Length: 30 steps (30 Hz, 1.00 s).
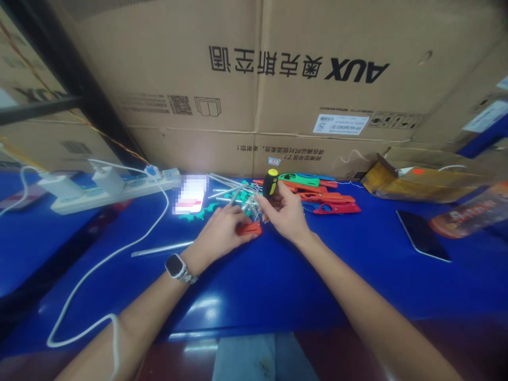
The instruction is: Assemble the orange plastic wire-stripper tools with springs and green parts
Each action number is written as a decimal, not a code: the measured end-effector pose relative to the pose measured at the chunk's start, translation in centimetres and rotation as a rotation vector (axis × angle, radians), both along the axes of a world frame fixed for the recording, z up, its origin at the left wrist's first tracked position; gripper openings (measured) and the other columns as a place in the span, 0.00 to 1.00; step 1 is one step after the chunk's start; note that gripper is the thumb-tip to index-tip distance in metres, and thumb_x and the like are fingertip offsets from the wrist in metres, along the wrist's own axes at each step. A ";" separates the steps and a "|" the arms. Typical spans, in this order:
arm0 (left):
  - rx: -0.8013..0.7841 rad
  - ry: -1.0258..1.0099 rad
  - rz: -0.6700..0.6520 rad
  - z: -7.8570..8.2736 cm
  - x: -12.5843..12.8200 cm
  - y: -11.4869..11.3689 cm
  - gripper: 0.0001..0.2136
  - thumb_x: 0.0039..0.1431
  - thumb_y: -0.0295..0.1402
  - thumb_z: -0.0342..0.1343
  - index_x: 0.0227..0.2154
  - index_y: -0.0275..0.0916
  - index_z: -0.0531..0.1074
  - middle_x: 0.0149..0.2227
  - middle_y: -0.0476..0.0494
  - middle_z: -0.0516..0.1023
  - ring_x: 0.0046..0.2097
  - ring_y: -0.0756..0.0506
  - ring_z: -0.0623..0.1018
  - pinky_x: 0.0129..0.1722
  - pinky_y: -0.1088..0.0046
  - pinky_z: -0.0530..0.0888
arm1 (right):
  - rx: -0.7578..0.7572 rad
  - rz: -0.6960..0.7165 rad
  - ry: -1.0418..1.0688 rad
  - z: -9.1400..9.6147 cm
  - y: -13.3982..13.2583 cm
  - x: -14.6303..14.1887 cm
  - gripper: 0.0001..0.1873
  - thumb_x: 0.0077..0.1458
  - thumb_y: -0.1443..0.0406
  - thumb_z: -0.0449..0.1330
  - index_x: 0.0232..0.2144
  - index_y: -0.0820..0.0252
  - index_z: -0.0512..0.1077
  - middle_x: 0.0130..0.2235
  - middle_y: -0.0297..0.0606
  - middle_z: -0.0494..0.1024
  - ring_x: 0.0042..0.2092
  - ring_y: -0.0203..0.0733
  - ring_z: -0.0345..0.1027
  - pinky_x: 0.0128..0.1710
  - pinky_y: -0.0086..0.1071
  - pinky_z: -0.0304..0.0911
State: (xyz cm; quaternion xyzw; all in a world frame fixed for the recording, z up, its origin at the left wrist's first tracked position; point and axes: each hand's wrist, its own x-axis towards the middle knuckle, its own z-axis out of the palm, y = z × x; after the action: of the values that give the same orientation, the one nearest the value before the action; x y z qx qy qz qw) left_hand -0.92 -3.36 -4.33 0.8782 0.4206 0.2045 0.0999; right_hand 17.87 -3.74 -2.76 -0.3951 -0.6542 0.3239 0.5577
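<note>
My right hand (283, 209) is closed round a screwdriver whose black and yellow handle (271, 184) stands upright; its tip is hidden. Close by on the left, my left hand (224, 230) grips a small orange plastic piece (250, 228), a watch on that wrist. Between and behind the hands lie small green plastic parts (194, 212), clear pieces and metal rods, too jumbled to tell apart. Just beyond my right hand rests a pile of orange, red and green plastic handle-like pieces (335, 208).
A big cardboard box (254, 95) walls off the back of the blue table (278, 296). A lit phone (194, 193) and a power strip (115, 188) are at left, with a trailing white cable (91, 262). A dark phone (420, 235), a bottle (472, 214) and a small open carton (420, 172) stand right.
</note>
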 end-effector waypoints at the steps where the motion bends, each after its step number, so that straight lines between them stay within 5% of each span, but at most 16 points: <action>1: 0.005 0.001 0.001 0.0 0.0 0.0 0.14 0.57 0.47 0.63 0.37 0.42 0.79 0.43 0.41 0.79 0.46 0.38 0.76 0.44 0.61 0.68 | -0.002 0.006 -0.002 0.0 0.0 0.0 0.16 0.56 0.52 0.64 0.34 0.54 0.65 0.26 0.29 0.72 0.23 0.35 0.65 0.22 0.30 0.64; 20: -0.006 -0.025 -0.002 0.1 -0.1 -0.1 0.14 0.56 0.47 0.64 0.38 0.42 0.79 0.44 0.42 0.79 0.48 0.36 0.76 0.45 0.61 0.68 | -0.105 0.159 0.031 -0.3 0.2 0.2 0.15 0.55 0.56 0.66 0.37 0.53 0.66 0.29 0.30 0.75 0.23 0.36 0.68 0.22 0.32 0.68; 30: -0.216 -0.576 0.050 1.3 2.0 0.5 0.06 0.53 0.33 0.65 0.32 0.37 0.77 0.33 0.47 0.81 0.35 0.46 0.77 0.37 0.71 0.71 | 0.040 -0.089 -0.165 0.7 0.8 -0.1 0.14 0.51 0.58 0.66 0.27 0.57 0.64 0.24 0.27 0.65 0.26 0.33 0.58 0.27 0.29 0.54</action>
State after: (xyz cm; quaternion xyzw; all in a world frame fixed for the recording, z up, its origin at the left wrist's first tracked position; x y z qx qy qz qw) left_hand 1.12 -2.86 -3.01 0.7578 0.4159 0.4014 0.3028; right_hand 17.80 -2.93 -2.10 -0.4379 -0.6859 0.2519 0.5237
